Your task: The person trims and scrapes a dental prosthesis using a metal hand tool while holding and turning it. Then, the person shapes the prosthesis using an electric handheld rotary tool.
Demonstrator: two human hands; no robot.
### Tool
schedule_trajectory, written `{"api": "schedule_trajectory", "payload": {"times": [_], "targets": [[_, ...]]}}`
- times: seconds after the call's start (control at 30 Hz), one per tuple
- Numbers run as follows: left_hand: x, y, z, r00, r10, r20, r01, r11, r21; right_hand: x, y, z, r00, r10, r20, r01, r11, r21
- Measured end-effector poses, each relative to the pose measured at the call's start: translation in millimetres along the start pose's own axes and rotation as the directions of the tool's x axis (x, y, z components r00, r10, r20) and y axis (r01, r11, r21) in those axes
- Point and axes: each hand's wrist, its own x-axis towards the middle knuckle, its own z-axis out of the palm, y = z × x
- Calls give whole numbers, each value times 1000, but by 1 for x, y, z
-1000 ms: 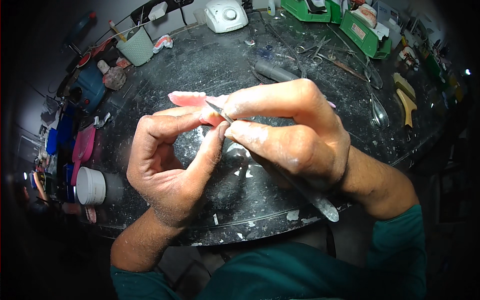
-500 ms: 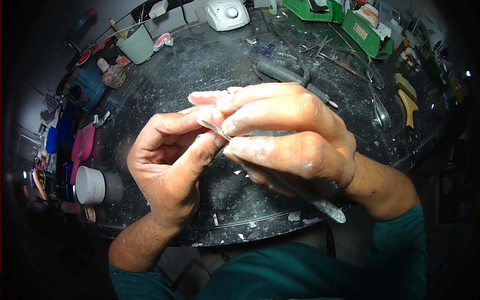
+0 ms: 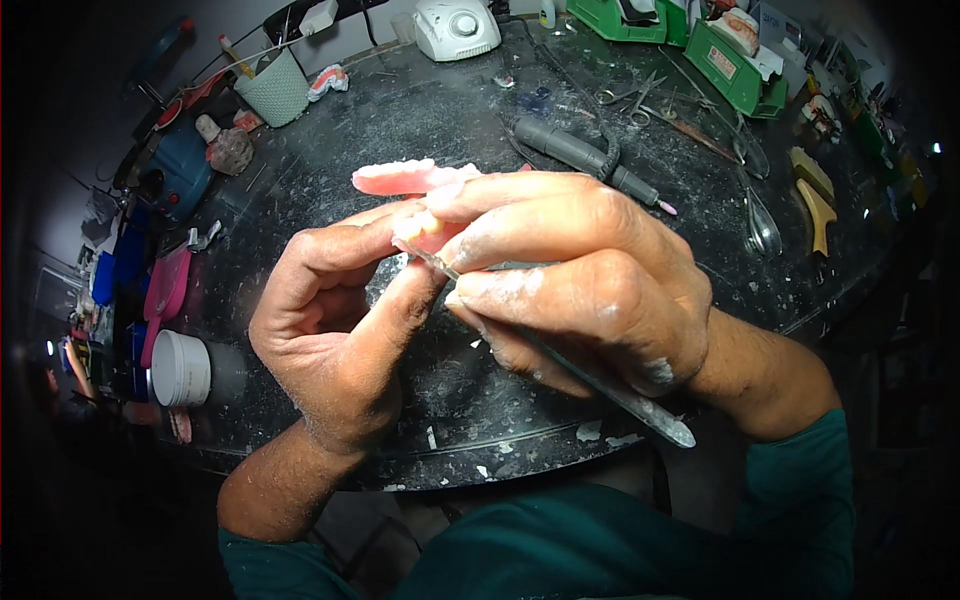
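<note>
Above the dark table, my left hand (image 3: 335, 300) grips a pink denture (image 3: 398, 178) between thumb and fingers. Yellowish teeth show on the denture near my fingertips, and its pink far edge sticks out beyond them. My right hand (image 3: 590, 270) is closed around a slim metal carving knife (image 3: 625, 398), held like a pen. The knife's tip touches or lies very near the denture beside my left thumb. Its broad end points toward me, below my right hand. My right fingers also rest against the denture and hide part of it.
A grey handpiece (image 3: 560, 145) with a cord lies beyond my hands. Farther right are scissors (image 3: 640, 100), a brush (image 3: 817, 215) and green bins (image 3: 730, 70). A white tub (image 3: 181, 369) stands left, and a white control box (image 3: 456, 30) at the back. Pale scraps dot the table (image 3: 420, 110).
The denture has turned slightly in my left hand, so more of its pink far edge and teeth show. Both hands stay almost in place, and the knife has shifted slightly.
</note>
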Motion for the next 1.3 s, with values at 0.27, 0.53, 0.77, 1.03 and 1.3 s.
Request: {"api": "schedule_trajectory", "payload": {"times": [0.27, 0.53, 0.77, 1.03, 1.3], "targets": [[1, 2, 0, 998, -66, 11, 67, 997, -40, 6, -4, -9, 995, 37, 94, -35, 999, -24], [2, 1, -2, 996, -91, 25, 93, 991, -97, 6, -4, -9, 995, 44, 93, -43, 999, -12], [3, -1, -5, 994, -90, 66, 99, 985, -140, 5, -8, -9, 991, 92, 92, -88, 995, -50], [4, -1, -3, 993, -89, 75, 101, 980, -173, 6, -10, -8, 992, 106, 65, -102, 992, -70], [4, -1, -5, 991, -121, 59, 130, 973, -189, 5, -9, -18, 979, 116, 169, -114, 993, -26]]}}
